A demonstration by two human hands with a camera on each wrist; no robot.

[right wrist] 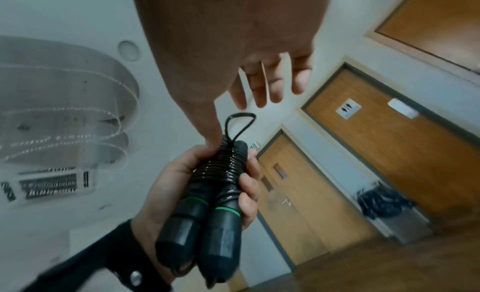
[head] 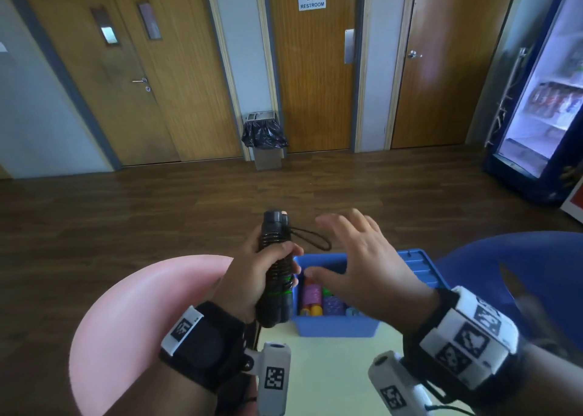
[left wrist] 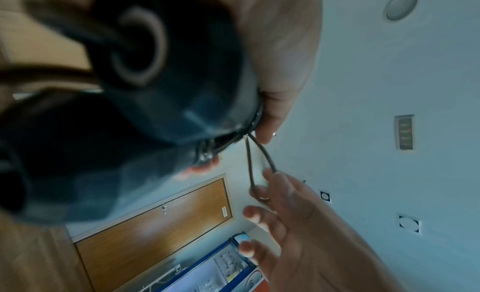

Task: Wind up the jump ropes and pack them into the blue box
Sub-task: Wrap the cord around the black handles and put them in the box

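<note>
— Black cord, wound tight round two black handles: that's the jump rope (head: pixel 277 270), held upright in the left hand (head: pixel 252 276), just this side of the blue box (head: pixel 334 324) and a little above its near-left corner.

— How does the grip stand on each side?

— The left hand's fingers and thumb are curled round the wound middle of the bundle. The right hand (head: pixel 356 267) holds nothing; its fingers are spread and straight, hovering over the blue box, with the thumb reaching toward the bundle's top.

— So the winding is finished?

— Nearly, I judge. A small loop (right wrist: pixel 240 123) of cord sticks out near the top of the handles, on the side facing the blue box. From the right wrist the thumb tip seems to touch the coils beside it; whether it presses the loop itself, I cannot tell.

— What does the next move call for?

— Likely tucking or snugging that loop so the coils don't spring loose, then lowering the bundle into the blue box. Coloured handles (head: pixel 312 298) already lie inside it, so the bundle needs a free spot beside them. The blue box sits on the pale counter (head: pixel 331 371), well within reach.
</note>
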